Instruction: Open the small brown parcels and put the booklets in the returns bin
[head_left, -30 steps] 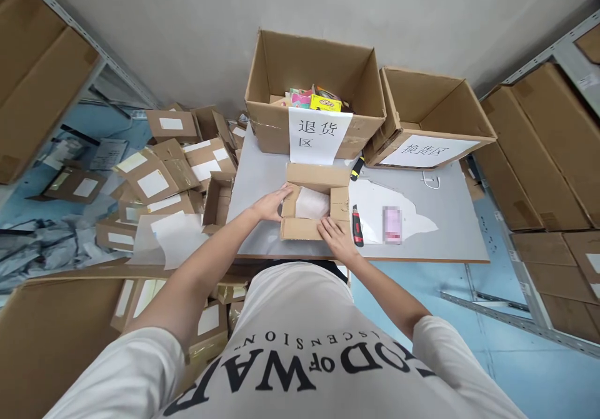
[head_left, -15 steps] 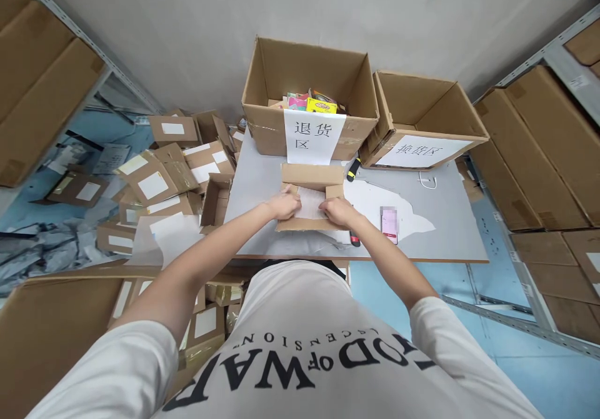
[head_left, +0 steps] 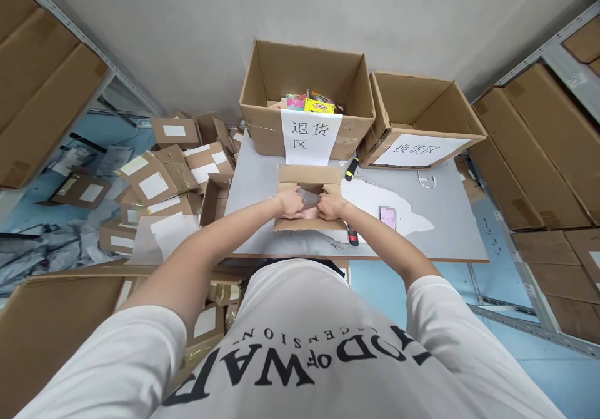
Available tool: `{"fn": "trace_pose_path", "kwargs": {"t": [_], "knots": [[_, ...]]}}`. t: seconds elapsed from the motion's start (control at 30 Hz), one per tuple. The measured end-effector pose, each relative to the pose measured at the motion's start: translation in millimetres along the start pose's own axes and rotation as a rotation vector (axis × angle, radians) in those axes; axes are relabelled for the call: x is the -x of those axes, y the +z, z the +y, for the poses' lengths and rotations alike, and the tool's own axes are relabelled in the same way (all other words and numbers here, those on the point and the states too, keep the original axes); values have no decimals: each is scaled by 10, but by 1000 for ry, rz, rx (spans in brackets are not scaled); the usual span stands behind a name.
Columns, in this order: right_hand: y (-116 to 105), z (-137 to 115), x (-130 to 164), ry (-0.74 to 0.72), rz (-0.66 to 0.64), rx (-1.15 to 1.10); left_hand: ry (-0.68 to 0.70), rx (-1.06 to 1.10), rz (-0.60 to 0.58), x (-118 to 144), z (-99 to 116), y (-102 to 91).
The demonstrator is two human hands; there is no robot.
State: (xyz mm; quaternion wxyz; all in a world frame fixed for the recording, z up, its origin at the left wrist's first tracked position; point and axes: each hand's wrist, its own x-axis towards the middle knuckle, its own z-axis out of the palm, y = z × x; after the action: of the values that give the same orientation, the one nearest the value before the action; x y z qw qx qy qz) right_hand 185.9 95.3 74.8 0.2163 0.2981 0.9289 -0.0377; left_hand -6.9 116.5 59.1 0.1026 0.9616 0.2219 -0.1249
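Grey table against the wall, shelving with big cartons on both sides. Two large open cartons at the table's far edge: the left one with a paper sign and coloured packets inside, the right one with a sign, contents not visible. One heap of small labelled parcels on the floor to the left.

One small open mailer box sits at table centre, flaps up. Both hands are inside it: left hand and right hand pinch a pale, filmy wrapped item between them, fingers closed on it. Probably a plastic bag; the view is too small to be sure.

Step in hand, as I judge it: getting the contents out of the mailer. The next move calls for a clean lift clear of the flaps.

Small things right of the box: one red-and-black cutter, one yellow-and-black tool, one phone.
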Motion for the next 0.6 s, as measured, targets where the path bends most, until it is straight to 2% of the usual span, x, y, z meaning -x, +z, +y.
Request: {"fn": "trace_pose_path", "kwargs": {"t": [0.13, 0.27, 0.33, 0.43, 0.5, 0.6], "knots": [[-108, 50, 279, 30, 128, -40, 35, -83, 88, 236, 13, -204], [-88, 164, 631, 202, 184, -132, -99, -51, 156, 597, -13, -250], [46, 206, 763, 286, 177, -210, -230, -16, 155, 763, -10, -180], [377, 172, 836, 370, 196, -381, -443, 73, 145, 909, 61, 22], [617, 88, 811, 427, 231, -548, -549, 178, 124, 919, 149, 190], [886, -49, 744, 449, 303, -798, -613, 309, 142, 845, 283, 422]]}}
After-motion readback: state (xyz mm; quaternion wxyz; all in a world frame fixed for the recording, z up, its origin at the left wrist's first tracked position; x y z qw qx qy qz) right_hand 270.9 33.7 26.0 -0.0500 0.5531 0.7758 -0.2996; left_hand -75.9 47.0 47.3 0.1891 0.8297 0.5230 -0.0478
